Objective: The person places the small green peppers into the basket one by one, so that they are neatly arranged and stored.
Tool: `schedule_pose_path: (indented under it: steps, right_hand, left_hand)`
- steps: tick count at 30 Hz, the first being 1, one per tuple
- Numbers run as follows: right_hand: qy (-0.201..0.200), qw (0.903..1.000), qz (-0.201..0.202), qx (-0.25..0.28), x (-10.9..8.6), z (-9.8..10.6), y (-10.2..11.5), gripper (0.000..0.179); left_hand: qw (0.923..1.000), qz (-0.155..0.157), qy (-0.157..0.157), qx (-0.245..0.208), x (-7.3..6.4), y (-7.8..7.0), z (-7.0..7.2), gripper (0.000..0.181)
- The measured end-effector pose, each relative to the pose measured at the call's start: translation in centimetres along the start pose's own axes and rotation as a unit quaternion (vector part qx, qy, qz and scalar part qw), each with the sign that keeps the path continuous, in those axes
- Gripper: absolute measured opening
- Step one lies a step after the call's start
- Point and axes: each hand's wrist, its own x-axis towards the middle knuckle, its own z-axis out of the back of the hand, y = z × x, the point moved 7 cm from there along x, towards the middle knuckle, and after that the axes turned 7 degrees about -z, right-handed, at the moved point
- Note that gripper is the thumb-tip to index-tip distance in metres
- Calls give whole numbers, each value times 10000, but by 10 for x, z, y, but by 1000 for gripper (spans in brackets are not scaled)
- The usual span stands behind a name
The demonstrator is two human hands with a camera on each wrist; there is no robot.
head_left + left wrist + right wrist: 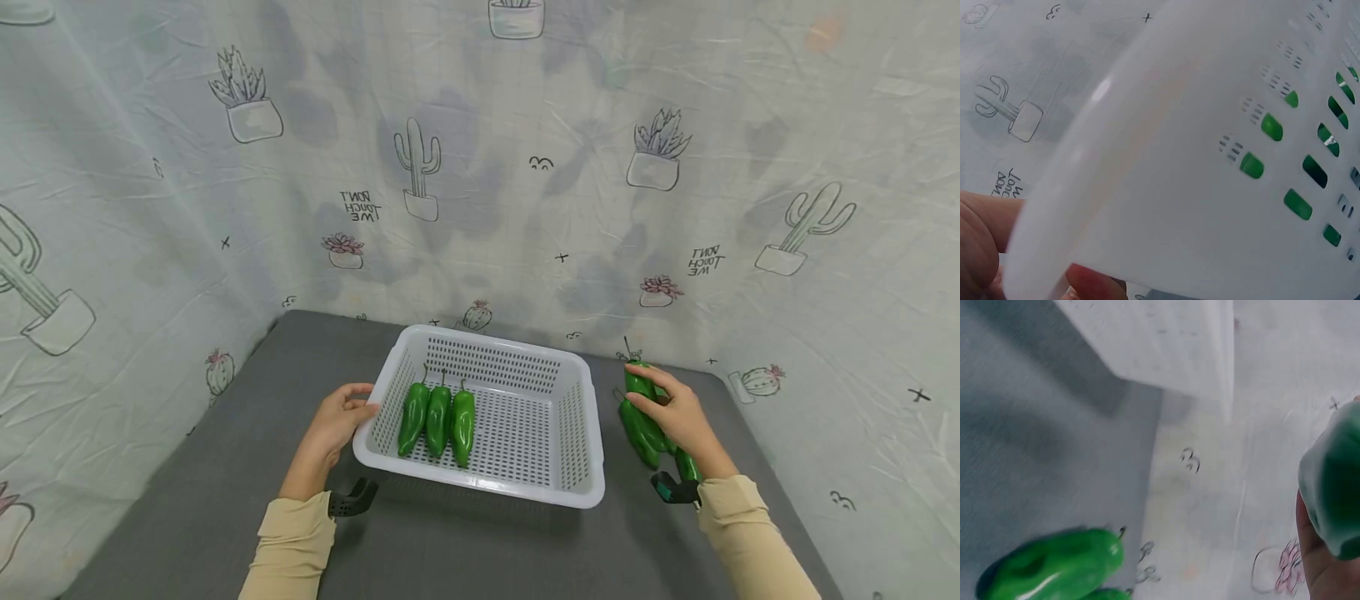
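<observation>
A white perforated plastic basket (517,492) stands on the grey table with three green peppers (438,419) side by side in its left half. My left hand (337,423) grips the basket's left rim; in the left wrist view the fingers (982,234) lie around that edge. To the right of the basket, my right hand (675,412) holds a green pepper (637,382) between thumb and fingers. This pepper (1338,481) shows at the right edge of the right wrist view. Below it, several loose green peppers (640,435) lie on the table, partly hidden by the hand.
A pale cloth (525,225) printed with cacti and potted plants hangs behind and at both sides of the grey table (450,558). The basket's back edge is close to the rear cloth. Black wrist straps (352,500) show on both arms.
</observation>
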Motion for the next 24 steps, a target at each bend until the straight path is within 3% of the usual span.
schedule_pose_path:
  steps: [15,24]
  right_hand:
    - [461,9955,428,702,34,-35,51,49]
    - [596,9927,621,849,33,-56,102,46]
  left_hand:
    - [9999,-74,64,-25,3,-4,1,46]
    - [10000,5,42,-40,1,1,-1,46]
